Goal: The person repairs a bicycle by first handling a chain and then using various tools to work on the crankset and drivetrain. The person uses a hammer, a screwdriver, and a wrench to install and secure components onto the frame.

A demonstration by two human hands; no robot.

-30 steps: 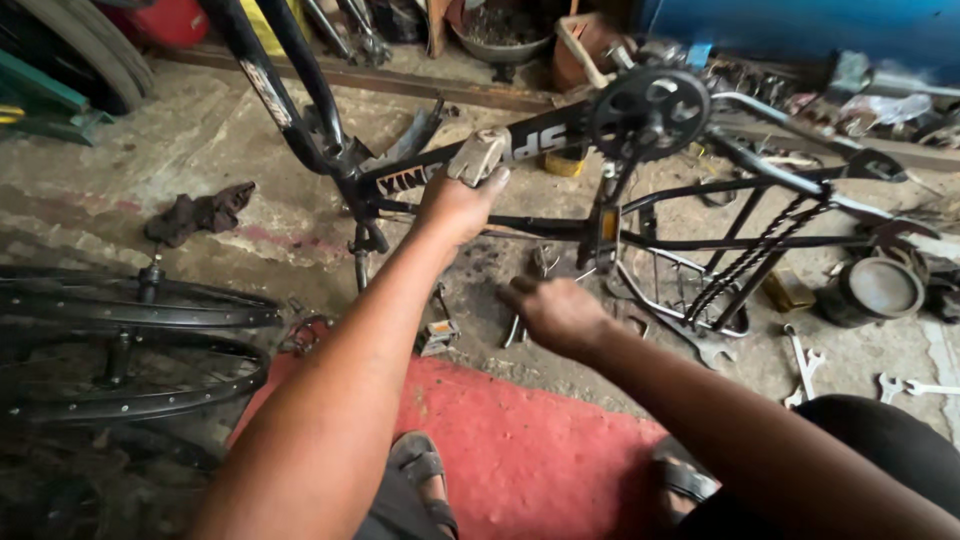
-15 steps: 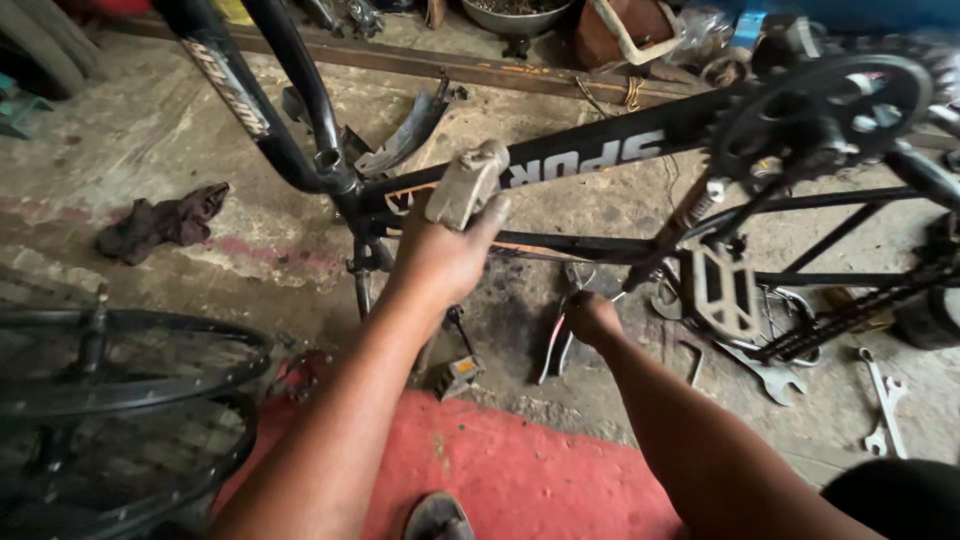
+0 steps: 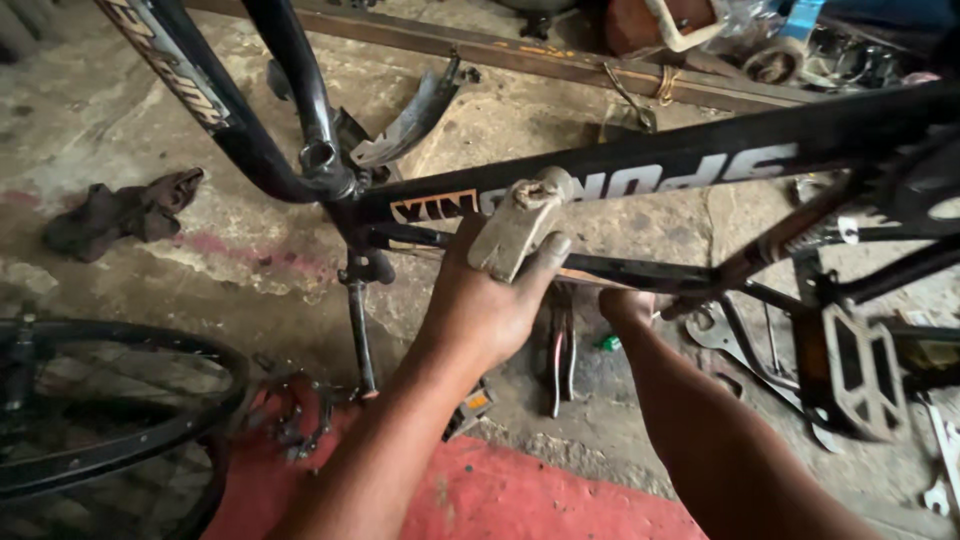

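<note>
My left hand (image 3: 485, 305) grips a worn grey block (image 3: 518, 222) and holds it against the down tube of an upturned black bicycle frame (image 3: 700, 160). My right hand (image 3: 626, 304) reaches under a thin lower tube of the frame. Its fingers are hidden behind that tube, so I cannot tell what they touch. Red-handled pliers (image 3: 560, 362) lie on the concrete floor between my two forearms, just below the right hand.
A flat pedal on its crank (image 3: 860, 375) hangs at the right, with spanners (image 3: 716, 336) on the floor near it. A spoked wheel (image 3: 110, 420) lies at lower left, a dark rag (image 3: 120, 212) at left, a mudguard (image 3: 415, 112) behind the frame. A red mat (image 3: 520, 500) lies under my arms.
The view has moved closer and to the left, so the chainring slid off to the right. My right hand went from the floor tools up to the lower tube. The left hand keeps its grip.
</note>
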